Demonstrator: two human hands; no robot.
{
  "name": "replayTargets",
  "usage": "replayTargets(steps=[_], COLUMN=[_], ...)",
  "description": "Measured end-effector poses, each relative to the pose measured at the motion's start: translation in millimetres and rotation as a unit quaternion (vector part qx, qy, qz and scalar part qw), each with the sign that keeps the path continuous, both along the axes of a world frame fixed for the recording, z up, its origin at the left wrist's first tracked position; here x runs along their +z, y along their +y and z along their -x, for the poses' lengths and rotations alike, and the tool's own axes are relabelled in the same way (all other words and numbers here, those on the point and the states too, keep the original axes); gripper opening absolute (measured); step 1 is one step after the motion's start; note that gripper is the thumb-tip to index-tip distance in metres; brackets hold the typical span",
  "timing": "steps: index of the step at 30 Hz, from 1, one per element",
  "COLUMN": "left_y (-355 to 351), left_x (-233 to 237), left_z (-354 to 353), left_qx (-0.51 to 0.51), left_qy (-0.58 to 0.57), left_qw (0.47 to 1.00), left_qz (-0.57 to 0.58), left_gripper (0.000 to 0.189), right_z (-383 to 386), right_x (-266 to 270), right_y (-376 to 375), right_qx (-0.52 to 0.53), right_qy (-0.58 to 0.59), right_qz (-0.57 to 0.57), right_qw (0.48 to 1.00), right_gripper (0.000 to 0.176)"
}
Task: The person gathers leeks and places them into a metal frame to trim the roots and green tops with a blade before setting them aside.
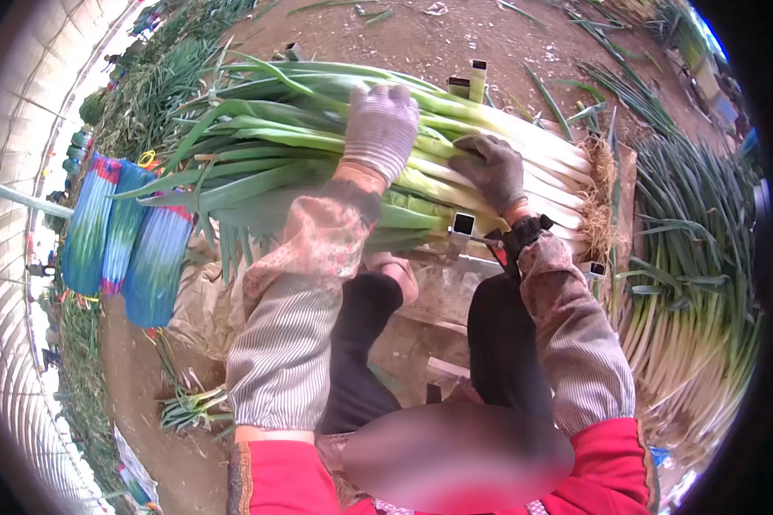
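A thick pile of long green onions [541, 159] lies crosswise in front of me, leaves to the left and roots [604, 193] to the right. My left hand [381, 129], in a pale striped glove, rests over the green leaves with its fingers curled round some of them. In a darker grey glove, my right hand [493, 172] is bent over the stalks where green turns white, fingers closed on them. Its fingertips are partly hidden among the stalks. Square metal tube posts [463, 224] of a low frame stand on both sides of the pile.
At the right lies a large heap of green onions [687, 249]. Blue-green wrapped bundles [155, 257] hang at the left beside a metal bar [21, 197]. A few small onions [193, 407] lie on the dirt floor [146, 446]. More leaves are heaped along the plastic-covered wall [17, 343].
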State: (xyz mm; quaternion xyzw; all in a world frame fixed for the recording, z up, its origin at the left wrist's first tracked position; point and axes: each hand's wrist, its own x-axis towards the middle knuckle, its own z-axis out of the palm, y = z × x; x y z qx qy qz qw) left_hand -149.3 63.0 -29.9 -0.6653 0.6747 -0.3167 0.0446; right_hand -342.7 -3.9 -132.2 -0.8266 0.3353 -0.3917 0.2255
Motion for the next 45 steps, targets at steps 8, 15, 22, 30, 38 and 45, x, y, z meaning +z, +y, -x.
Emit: replayTargets(steps=[8,15,22,30,38,45], left_y=[9,23,28,52,215,361], left_x=[-20,-1,2,14,100,42], left_z=[4,-15,-5,10,-45,-115], left_qx=[-0.083,0.069,-0.061,-0.122,0.059,0.363], left_qy=[0.037,0.028,0.073,0.183,0.227,0.022], left_qw=[0.996,0.997,0.994,0.969,0.963,0.898], left_qz=[0.016,-0.034,-0.057,-0.111,-0.133,-0.249], left_gripper=[0.017,0.017,0.009,0.003,0.010,0.031], right_z=[0,1,0,0,-2,0], right_x=[1,-1,-4,-4,-7,-5], right_y=[-1,-5,-7,-7,-11,-12], right_qx=[-0.010,0.011,0.013,0.004,-0.002,0.018], right_qy=[0.003,-0.008,-0.005,0.009,0.024,0.047], right_qz=[0.021,0.042,0.041,0.003,-0.037,0.017], right_qw=[1.000,0.999,0.999,1.000,0.999,0.999], right_gripper=[0.031,0.029,0.028,0.024,0.027,0.026])
